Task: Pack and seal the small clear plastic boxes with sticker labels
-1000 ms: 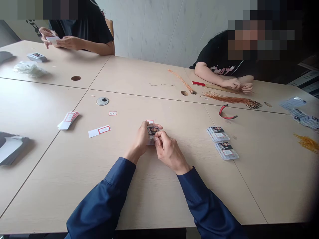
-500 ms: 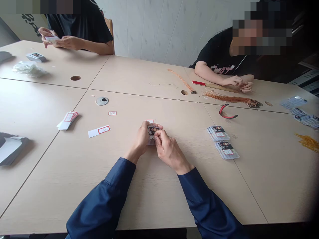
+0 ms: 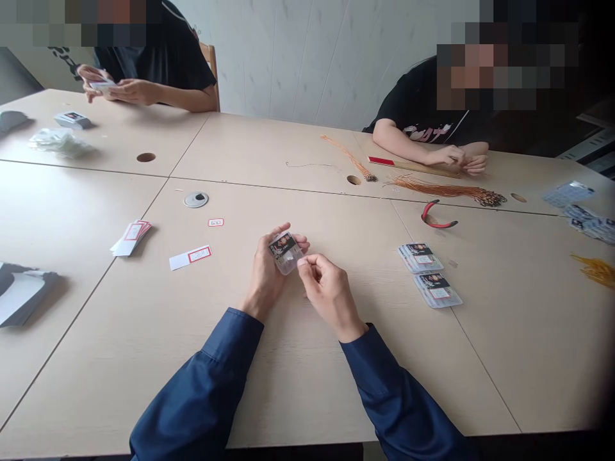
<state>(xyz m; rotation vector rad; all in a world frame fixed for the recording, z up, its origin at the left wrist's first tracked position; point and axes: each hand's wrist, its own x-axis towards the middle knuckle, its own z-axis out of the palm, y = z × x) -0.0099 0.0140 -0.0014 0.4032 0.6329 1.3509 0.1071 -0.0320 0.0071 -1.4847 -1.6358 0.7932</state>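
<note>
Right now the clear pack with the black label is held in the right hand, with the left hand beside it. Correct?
No: the head view shows the clear pack held in the left hand, not the right. The right hand is the one beside it.

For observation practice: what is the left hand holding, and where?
A clear plastic packet with a printed card, gripped along its left edge by the left hand.

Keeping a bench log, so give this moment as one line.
left hand: holds clear plastic packet | right hand: fingertips pinched, beside packet
</note>
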